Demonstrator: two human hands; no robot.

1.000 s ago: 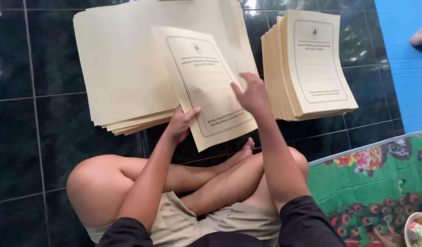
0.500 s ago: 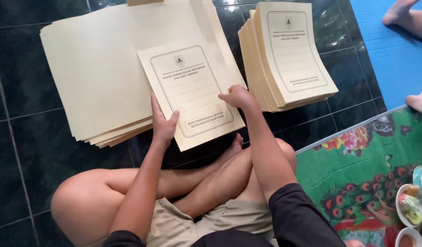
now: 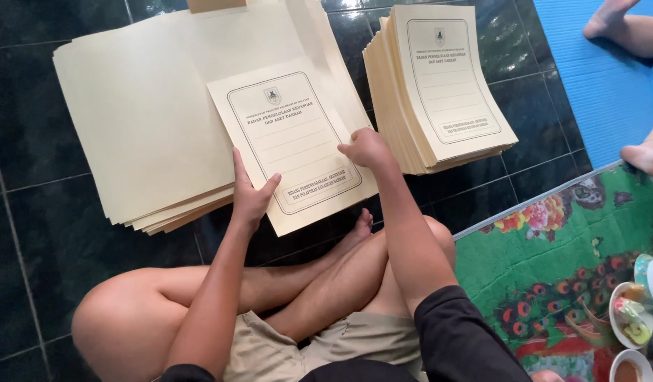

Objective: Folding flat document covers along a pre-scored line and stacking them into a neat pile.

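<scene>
The cream folder [image 3: 287,145] with a printed frame and a small crest on its front lies tilted on top of the wide stack of plain folders [image 3: 142,127], its lower edge hanging past that stack toward my crossed legs [image 3: 270,290]. From the head camera I see my left hand [image 3: 250,192] clamped on the folder's lower left edge, thumb on the printed face and the other fingers curled underneath, out of sight. My right hand [image 3: 367,147] sits on the folder's right edge, fingers bent down onto the paper and closed around it. Just beside it on the right stands a tall stack of printed folders [image 3: 439,92], apart from the one I hold. All of this rests on dark glossy floor tiles [image 3: 50,233]. To my right lies a green flowered mat [image 3: 552,283] with small bowls [image 3: 634,318] near its corner, and beyond that a blue mat [image 3: 588,78] carrying another person's bare feet [image 3: 648,155].
</scene>
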